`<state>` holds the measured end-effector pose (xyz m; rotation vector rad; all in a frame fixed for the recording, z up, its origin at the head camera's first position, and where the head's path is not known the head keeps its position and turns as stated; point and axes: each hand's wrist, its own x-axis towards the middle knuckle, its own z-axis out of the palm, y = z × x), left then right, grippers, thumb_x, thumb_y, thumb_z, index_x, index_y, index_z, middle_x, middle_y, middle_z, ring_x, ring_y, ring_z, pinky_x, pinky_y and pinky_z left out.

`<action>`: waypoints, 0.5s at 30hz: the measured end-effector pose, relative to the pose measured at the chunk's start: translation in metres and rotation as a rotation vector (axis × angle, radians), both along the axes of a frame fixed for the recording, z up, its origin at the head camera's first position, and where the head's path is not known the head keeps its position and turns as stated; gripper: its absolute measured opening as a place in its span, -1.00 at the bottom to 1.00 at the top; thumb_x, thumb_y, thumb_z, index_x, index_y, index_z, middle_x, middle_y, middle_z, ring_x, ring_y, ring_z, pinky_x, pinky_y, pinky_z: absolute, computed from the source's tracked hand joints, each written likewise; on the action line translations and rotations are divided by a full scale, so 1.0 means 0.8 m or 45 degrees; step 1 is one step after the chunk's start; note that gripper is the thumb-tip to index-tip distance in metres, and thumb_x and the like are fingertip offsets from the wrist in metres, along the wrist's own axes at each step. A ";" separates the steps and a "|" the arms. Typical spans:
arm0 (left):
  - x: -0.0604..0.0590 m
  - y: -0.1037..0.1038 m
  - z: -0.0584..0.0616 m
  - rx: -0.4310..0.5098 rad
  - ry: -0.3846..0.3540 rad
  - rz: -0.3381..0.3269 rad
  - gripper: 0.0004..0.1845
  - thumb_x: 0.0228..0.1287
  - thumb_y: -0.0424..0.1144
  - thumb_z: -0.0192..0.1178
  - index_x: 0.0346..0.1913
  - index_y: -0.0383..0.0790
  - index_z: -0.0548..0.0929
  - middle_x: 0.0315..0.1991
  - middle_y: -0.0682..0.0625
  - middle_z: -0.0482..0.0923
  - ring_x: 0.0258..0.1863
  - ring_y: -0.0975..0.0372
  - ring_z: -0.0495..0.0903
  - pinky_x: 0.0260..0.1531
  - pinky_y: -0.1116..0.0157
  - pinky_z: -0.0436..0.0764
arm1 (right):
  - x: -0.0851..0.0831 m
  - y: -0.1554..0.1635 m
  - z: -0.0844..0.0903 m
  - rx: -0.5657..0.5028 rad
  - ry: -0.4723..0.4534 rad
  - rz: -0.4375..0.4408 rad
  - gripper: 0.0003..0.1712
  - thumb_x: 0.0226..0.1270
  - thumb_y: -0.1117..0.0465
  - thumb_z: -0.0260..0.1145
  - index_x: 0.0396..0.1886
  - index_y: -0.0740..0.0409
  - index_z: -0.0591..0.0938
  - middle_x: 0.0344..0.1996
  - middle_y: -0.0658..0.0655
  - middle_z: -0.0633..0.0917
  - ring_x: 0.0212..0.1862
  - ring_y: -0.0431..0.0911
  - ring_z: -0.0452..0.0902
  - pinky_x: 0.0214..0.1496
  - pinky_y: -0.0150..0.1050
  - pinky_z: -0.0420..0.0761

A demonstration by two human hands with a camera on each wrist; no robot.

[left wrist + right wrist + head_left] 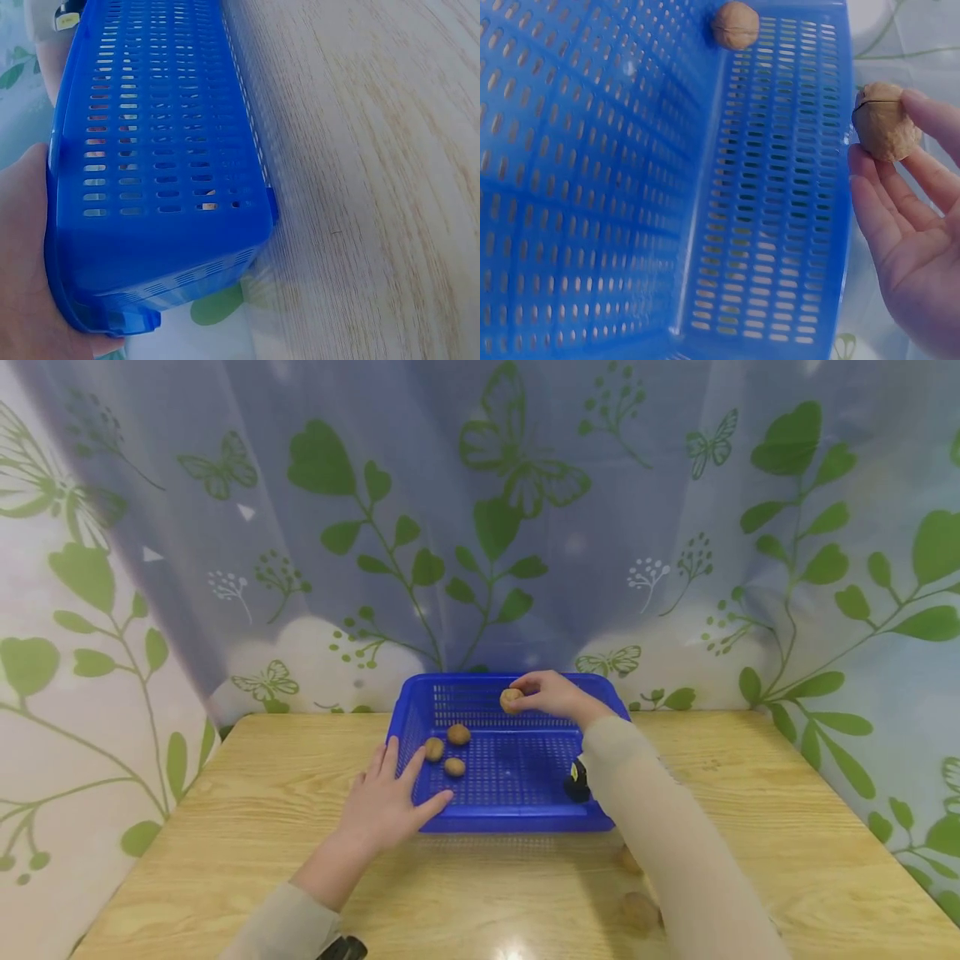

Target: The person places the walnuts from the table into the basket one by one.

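A blue slotted plastic basket (517, 821) stands on a wooden table (247, 793). Three walnuts (454, 767) lie in its left half. My right hand (528, 692) pinches another walnut (512, 699) between thumb and fingertips above the basket's far side; the right wrist view shows this walnut (885, 120) held beside the basket wall (780, 187), with one loose walnut (736, 25) on the basket floor. My left hand (397, 785) rests with straight fingers on the basket's front left corner. In the left wrist view the palm (22, 262) lies against the basket's wall (165, 150).
Two more walnuts (639, 910) lie on the table near its front edge, beside my right forearm. A curtain with green leaves and butterflies (480, 527) hangs close behind the table. Bare wood (765, 793) shows to the left and right of the basket.
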<state>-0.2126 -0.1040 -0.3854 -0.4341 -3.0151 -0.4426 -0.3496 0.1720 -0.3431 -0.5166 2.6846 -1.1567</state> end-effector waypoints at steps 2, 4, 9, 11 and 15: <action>0.000 -0.001 0.000 -0.001 0.002 0.005 -0.08 0.19 0.44 -0.17 0.44 -0.14 0.14 0.43 -0.35 -0.15 0.40 -0.16 -0.19 0.20 -0.23 0.07 | -0.002 -0.005 -0.004 0.023 0.003 0.006 -0.44 0.23 0.14 0.32 0.19 0.29 0.48 0.12 0.25 0.53 0.20 0.09 0.37 0.21 -0.02 0.34; 0.000 -0.001 0.000 -0.006 0.006 0.011 -0.09 0.19 0.43 -0.16 0.44 -0.14 0.14 0.43 -0.35 -0.15 0.40 -0.16 -0.19 0.20 -0.22 0.07 | -0.003 -0.010 -0.008 0.028 0.001 0.007 -0.43 0.22 0.13 0.33 0.18 0.30 0.48 0.11 0.26 0.54 0.19 0.09 0.39 0.20 -0.03 0.35; -0.001 -0.001 -0.002 -0.005 0.013 0.010 -0.10 0.20 0.41 -0.14 0.44 -0.13 0.15 0.42 -0.35 -0.14 0.40 -0.15 -0.19 0.19 -0.23 0.08 | -0.005 -0.016 -0.018 -0.011 -0.066 0.000 -0.44 0.25 0.15 0.31 0.19 0.32 0.47 0.09 0.27 0.55 0.12 0.08 0.45 0.10 -0.05 0.46; -0.001 -0.001 -0.002 -0.003 0.012 0.007 -0.10 0.20 0.42 -0.14 0.44 -0.13 0.15 0.43 -0.35 -0.14 0.41 -0.15 -0.20 0.19 -0.23 0.08 | -0.005 -0.018 -0.021 -0.033 -0.096 0.001 -0.46 0.27 0.16 0.28 0.18 0.34 0.47 0.08 0.28 0.55 0.09 0.08 0.47 0.04 -0.08 0.51; -0.002 -0.001 -0.002 -0.010 0.011 0.007 -0.08 0.18 0.45 -0.18 0.44 -0.12 0.15 0.43 -0.34 -0.15 0.41 -0.15 -0.20 0.19 -0.23 0.09 | -0.006 -0.022 -0.027 -0.068 -0.110 -0.009 -0.47 0.31 0.18 0.23 0.19 0.39 0.45 0.08 0.31 0.55 0.07 0.09 0.50 -0.02 -0.14 0.55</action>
